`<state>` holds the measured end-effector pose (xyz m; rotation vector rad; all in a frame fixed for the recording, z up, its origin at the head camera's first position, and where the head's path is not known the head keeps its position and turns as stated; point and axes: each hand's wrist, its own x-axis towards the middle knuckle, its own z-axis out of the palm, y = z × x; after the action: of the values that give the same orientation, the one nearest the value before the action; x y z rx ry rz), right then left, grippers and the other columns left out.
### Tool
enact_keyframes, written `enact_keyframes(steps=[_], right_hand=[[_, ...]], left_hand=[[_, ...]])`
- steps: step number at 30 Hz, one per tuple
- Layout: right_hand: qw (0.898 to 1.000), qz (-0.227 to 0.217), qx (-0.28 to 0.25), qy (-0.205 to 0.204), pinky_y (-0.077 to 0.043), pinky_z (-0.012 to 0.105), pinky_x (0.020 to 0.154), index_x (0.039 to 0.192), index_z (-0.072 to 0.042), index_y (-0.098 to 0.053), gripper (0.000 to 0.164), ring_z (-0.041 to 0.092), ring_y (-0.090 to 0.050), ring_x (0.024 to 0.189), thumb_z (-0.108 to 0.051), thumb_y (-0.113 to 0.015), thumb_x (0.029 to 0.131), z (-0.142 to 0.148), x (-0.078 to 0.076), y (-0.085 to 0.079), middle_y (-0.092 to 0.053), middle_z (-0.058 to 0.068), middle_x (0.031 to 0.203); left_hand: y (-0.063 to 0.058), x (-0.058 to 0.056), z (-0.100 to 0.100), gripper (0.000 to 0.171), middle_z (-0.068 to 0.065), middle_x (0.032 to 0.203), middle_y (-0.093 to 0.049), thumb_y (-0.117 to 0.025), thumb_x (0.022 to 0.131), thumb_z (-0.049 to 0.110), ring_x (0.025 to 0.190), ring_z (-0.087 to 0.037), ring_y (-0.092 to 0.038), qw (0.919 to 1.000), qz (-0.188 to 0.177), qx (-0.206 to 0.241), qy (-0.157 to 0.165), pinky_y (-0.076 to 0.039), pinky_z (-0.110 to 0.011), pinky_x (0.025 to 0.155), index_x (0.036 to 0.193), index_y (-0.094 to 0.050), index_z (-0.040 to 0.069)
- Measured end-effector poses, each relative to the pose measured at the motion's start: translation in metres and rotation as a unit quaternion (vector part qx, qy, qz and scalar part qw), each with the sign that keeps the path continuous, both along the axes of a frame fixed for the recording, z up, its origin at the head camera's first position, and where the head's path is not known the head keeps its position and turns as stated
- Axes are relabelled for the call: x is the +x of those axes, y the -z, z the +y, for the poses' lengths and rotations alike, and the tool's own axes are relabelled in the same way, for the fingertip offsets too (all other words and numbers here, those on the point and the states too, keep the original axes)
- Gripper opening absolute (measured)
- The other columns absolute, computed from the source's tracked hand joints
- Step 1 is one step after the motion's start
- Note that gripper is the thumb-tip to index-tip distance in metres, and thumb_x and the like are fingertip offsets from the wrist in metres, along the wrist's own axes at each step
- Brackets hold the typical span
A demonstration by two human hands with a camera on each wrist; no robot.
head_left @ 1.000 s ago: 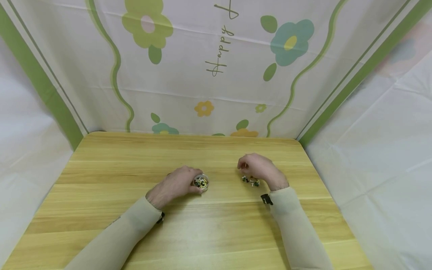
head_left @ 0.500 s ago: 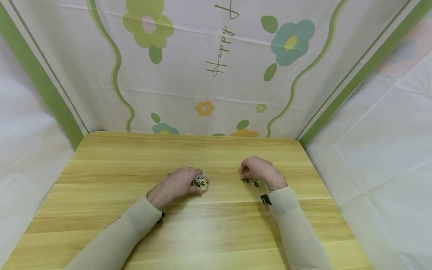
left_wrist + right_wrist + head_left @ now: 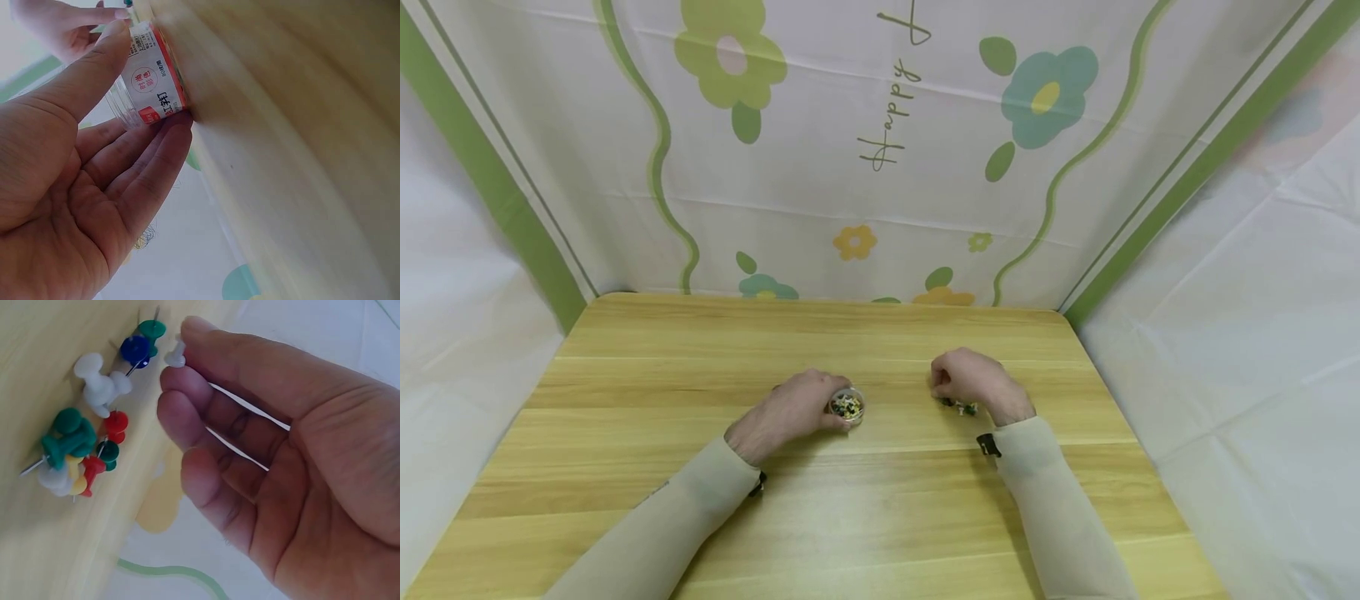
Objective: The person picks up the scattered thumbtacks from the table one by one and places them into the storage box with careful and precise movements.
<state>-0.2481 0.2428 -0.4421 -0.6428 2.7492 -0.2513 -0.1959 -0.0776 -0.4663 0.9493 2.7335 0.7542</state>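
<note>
My left hand (image 3: 797, 404) grips a small clear jar (image 3: 125, 103) with a white and red label, its thumb on one side and fingers on the other. The jar stands upright on the table, and its open top shows many coloured push pins (image 3: 847, 406). To the right, my right hand (image 3: 269, 431) pinches a white push pin (image 3: 177, 356) between thumb and fingertip. Beside those fingertips lies a loose group of push pins: a blue one (image 3: 134, 349), white ones (image 3: 94, 378), green ones (image 3: 69, 434) and red ones (image 3: 116, 424). In the head view this hand partly covers the group.
The wooden table (image 3: 865, 517) runs back to a white curtain (image 3: 820, 158) printed with flowers. More white sheeting hangs on the left and right. A black strap (image 3: 988, 445) sits at the right wrist.
My right hand has come down to the loose push pins from slightly above, then shifted a little left. The left hand and the jar have stayed in place.
</note>
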Motion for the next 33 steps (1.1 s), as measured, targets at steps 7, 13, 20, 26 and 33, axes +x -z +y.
enact_keyframes(steps=[7, 13, 20, 26, 33], right_hand=[[0.998, 0.053, 0.005, -0.034, -0.049, 0.033, 0.064, 0.087, -0.019, -0.073, 0.010, 0.012, -0.057, 0.069, -0.022, -0.073, 0.097, -0.009, 0.000, -0.005, -0.062, -0.011, 0.077], [0.993, 0.103, 0.003, -0.052, -0.051, 0.030, 0.065, 0.088, -0.023, -0.073, 0.008, 0.007, -0.057, 0.069, -0.023, -0.074, 0.096, -0.021, 0.003, -0.007, -0.065, -0.014, 0.081], [0.983, 0.163, -0.019, -0.077, -0.051, 0.027, 0.067, 0.091, -0.026, -0.073, 0.006, 0.004, -0.058, 0.075, -0.028, -0.078, 0.093, -0.039, 0.010, -0.008, -0.066, -0.015, 0.089], [0.974, 0.191, -0.043, -0.116, -0.053, 0.026, 0.072, 0.096, -0.025, -0.075, 0.005, 0.004, -0.061, 0.083, -0.025, -0.078, 0.093, -0.056, 0.018, -0.008, -0.069, -0.014, 0.096], [0.967, 0.190, -0.069, -0.153, -0.055, 0.025, 0.077, 0.104, -0.020, -0.078, 0.010, 0.004, -0.064, 0.089, -0.023, -0.077, 0.094, -0.077, 0.030, -0.008, -0.071, -0.012, 0.101]], left_hand=[[0.000, 0.000, 0.000, 0.044, -0.001, 0.104, -0.072, -0.086, 0.085, 0.030, 0.089, -0.014, -0.064, 1.0000, -0.001, 0.002, 0.000, -0.054, -0.034, 0.079, 0.120, -0.070, 0.010], [-0.001, 0.000, 0.000, 0.043, -0.001, 0.103, -0.073, -0.086, 0.085, 0.030, 0.089, -0.015, -0.064, 1.0000, 0.000, 0.003, 0.001, -0.054, -0.034, 0.079, 0.120, -0.070, 0.010], [-0.001, -0.001, 0.001, 0.045, 0.000, 0.104, -0.072, -0.086, 0.085, 0.031, 0.089, -0.013, -0.063, 1.0000, -0.003, -0.002, -0.003, -0.053, -0.034, 0.080, 0.121, -0.070, 0.010], [-0.002, -0.001, 0.001, 0.044, 0.000, 0.098, -0.072, -0.087, 0.084, 0.031, 0.083, -0.011, -0.061, 1.0000, 0.007, -0.002, -0.001, -0.053, -0.034, 0.077, 0.118, -0.070, 0.009], [-0.002, -0.002, 0.000, 0.040, 0.000, 0.095, -0.071, -0.086, 0.085, 0.029, 0.081, -0.012, -0.061, 0.9999, 0.004, 0.008, 0.007, -0.053, -0.034, 0.074, 0.116, -0.070, 0.009]])
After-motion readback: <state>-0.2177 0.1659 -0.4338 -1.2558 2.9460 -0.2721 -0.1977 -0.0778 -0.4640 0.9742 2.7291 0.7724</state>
